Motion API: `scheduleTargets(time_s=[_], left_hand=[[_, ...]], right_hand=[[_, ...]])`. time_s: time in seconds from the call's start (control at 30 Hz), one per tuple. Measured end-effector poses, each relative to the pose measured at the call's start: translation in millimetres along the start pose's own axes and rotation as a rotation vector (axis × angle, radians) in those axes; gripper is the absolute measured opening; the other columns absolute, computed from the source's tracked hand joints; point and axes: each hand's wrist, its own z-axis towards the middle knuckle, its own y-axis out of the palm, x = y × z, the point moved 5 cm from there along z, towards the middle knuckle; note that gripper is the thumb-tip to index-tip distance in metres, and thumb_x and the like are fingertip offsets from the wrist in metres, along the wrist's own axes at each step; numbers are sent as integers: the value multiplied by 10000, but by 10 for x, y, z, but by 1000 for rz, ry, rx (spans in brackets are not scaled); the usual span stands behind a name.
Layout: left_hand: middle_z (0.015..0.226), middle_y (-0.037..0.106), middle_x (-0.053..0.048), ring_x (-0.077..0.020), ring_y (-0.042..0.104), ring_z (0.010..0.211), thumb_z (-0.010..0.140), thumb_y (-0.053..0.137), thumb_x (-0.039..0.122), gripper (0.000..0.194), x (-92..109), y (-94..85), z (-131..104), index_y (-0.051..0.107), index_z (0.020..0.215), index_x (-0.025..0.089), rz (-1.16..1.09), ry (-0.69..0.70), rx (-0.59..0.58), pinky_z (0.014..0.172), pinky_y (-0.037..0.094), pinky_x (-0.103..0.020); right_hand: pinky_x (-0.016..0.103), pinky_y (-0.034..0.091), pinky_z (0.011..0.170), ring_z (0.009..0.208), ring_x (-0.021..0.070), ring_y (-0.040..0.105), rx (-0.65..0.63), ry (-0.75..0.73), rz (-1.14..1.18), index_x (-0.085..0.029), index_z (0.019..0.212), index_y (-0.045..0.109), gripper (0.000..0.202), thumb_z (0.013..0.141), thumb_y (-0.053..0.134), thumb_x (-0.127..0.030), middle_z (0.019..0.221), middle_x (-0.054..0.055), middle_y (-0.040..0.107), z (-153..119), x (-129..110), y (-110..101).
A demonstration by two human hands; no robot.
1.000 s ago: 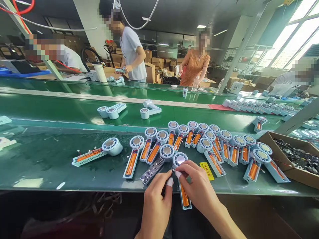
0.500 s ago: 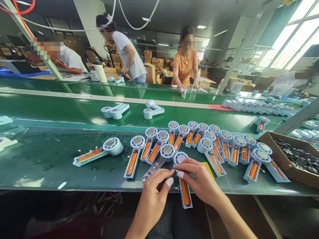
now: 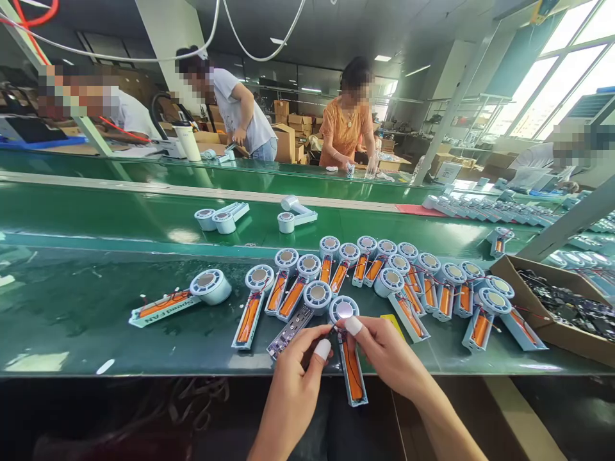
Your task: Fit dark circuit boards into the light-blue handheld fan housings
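A light blue handheld fan (image 3: 354, 378) with an orange battery in its open handle lies at the table's front edge, its handle toward me. My left hand (image 3: 302, 365) is closed at the left side of its neck, fingertips pinched on something too small to make out. At the right, my right hand (image 3: 384, 342) is closed with its thumb on the fan's round head; what its fingers hold is hidden. Just left of these lies a fan with a dark circuit board (image 3: 291, 330) along its handle. More open fans (image 3: 248, 317) with orange batteries stand around.
A cardboard box (image 3: 567, 330) of dark circuit boards sits at the right. Behind the near table, a green conveyor (image 3: 120, 208) carries several fans. A yellow piece (image 3: 393, 324) lies beside my right hand. People work across the line, one in an orange top (image 3: 343, 128).
My right thumb has moved up onto the fan's head. My left hand keeps its pinch. The view has shifted slightly, and the person in orange has lowered their hands to the table.
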Motion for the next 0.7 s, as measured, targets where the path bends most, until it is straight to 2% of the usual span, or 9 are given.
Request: scheduleTargets(time_s=[0.1, 0.17, 0.23, 0.3, 0.4, 0.5, 0.6, 0.7], left_hand=[[1245, 703, -93, -280, 645, 1153, 927, 495, 443, 384, 21, 23, -102, 723, 1154, 232, 19, 41, 11, 1002, 515, -388], [1239, 708, -87, -282, 631, 1183, 936, 472, 442, 386, -52, 34, -138, 721, 1145, 234, -5, -15, 32, 1040, 486, -398], [1184, 724, -103, -285, 672, 1087, 932, 461, 450, 400, -140, 57, -130, 711, 1133, 211, -36, -82, 56, 969, 522, -401], [1077, 742, -111, -276, 697, 945, 927, 470, 471, 411, -173, 112, -84, 704, 1109, 187, -26, -88, 35, 874, 543, -388], [841, 727, -69, -246, 670, 799, 945, 462, 487, 395, -122, 203, -6, 711, 1001, 186, 61, -43, -41, 765, 511, -340], [696, 665, -33, -217, 614, 706, 961, 432, 511, 435, -75, 239, 35, 694, 827, 190, 65, -72, -116, 672, 456, -307], [726, 671, -26, -207, 617, 710, 899, 538, 556, 413, -111, 262, 23, 695, 867, 175, -209, -255, -216, 671, 474, -302], [826, 703, -34, -220, 662, 804, 830, 647, 481, 357, -131, 349, -25, 681, 995, 166, -621, -466, -304, 737, 508, -316]], right_hand=[[239, 302, 540, 598, 116, 393, 32, 41, -31, -175, 871, 673, 390, 945, 552, -538, 641, -35, 496, -67, 4, 42], [239, 326, 550, 613, 125, 430, 56, 75, -27, -184, 929, 698, 328, 902, 622, -501, 681, -23, 555, -90, 37, 58], [240, 348, 555, 616, 129, 460, 62, 96, 44, -176, 876, 692, 289, 892, 630, -458, 690, -11, 577, -93, 79, 60], [242, 383, 561, 600, 135, 493, 21, 106, 185, -168, 851, 667, 270, 889, 623, -431, 652, -10, 575, -85, 114, 72], [242, 416, 561, 562, 130, 507, -63, 78, 381, -161, 855, 649, 263, 876, 639, -423, 590, -26, 549, -76, 109, 95], [221, 388, 536, 533, 97, 458, -65, 19, 473, -162, 829, 638, 262, 869, 659, -421, 618, -36, 529, -95, 64, 76], [213, 368, 534, 560, 88, 424, -85, -40, 472, -171, 827, 628, 239, 884, 654, -402, 687, -32, 523, -162, -4, 72], [239, 414, 640, 686, 125, 491, -101, -153, 315, -179, 838, 640, 178, 908, 632, -342, 771, -1, 567, -259, -109, 89]])
